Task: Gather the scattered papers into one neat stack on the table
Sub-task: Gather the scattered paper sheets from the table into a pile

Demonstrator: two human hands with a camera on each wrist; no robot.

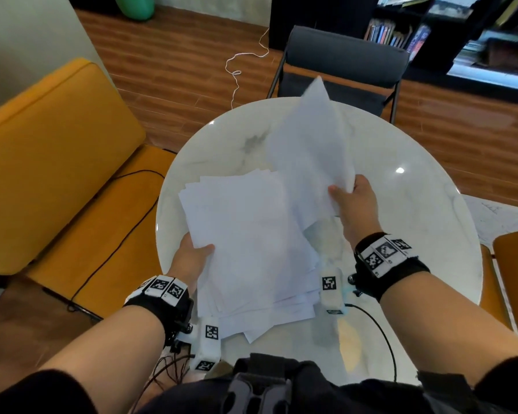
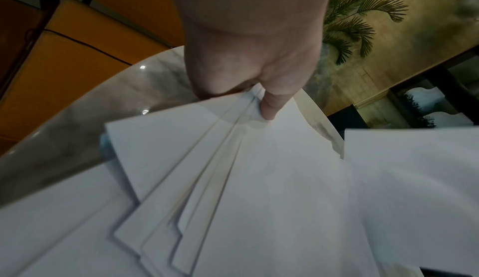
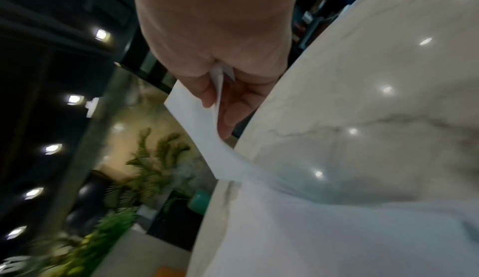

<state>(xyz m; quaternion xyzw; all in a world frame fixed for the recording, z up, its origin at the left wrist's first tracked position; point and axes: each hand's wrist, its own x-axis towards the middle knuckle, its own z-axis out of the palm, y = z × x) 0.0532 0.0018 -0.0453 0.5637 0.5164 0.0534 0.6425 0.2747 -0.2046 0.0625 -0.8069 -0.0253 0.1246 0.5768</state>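
Nearest us, our left hand (image 1: 189, 261) pinches the fanned stack of blank white papers (image 1: 245, 246) over the round marble worktop (image 1: 425, 204). Our right hand (image 1: 353, 201) pinches two raised blank sheets (image 1: 308, 156). We read no writing.

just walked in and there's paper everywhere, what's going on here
A person is gathering loose white paper sheets at a round white marble table. The left hand grips a fanned, uneven bundle of sheets by its edge. The right hand pinches a few more white sheets, lifted and curling above the table. The stack is not yet squared.
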